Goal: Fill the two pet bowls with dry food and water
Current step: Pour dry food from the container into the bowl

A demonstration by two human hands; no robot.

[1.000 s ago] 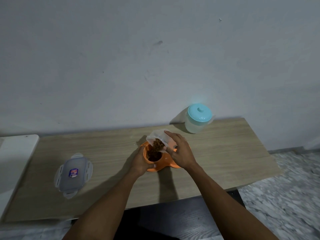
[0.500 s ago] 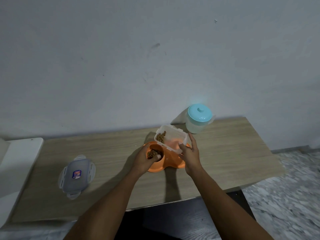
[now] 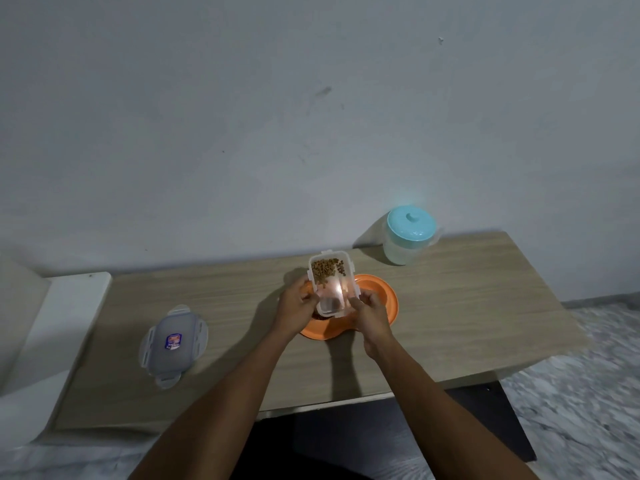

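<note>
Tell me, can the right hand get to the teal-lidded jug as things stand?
Probably yes, once it lets go: the right hand grips the food container together with the left hand, and only the low orange bowl lies between it and the jug.

A pale wood-grain desk (image 3: 460,306) is standing with its long back edge against a plain grey-white wall (image 3: 207,116), which is filling the whole upper half of the view. The wall is showing a dark smudge (image 3: 325,91) above the desk's middle and a small chip (image 3: 441,40) higher up to the right. A white, smooth-topped piece of furniture (image 3: 59,323) is sitting just beside the desk's left end; what it is cannot be told. A grey marbled floor (image 3: 588,393) is spreading out at the right, blurred, and a dark patch (image 3: 485,420) is lying under the desk's front edge.
</note>
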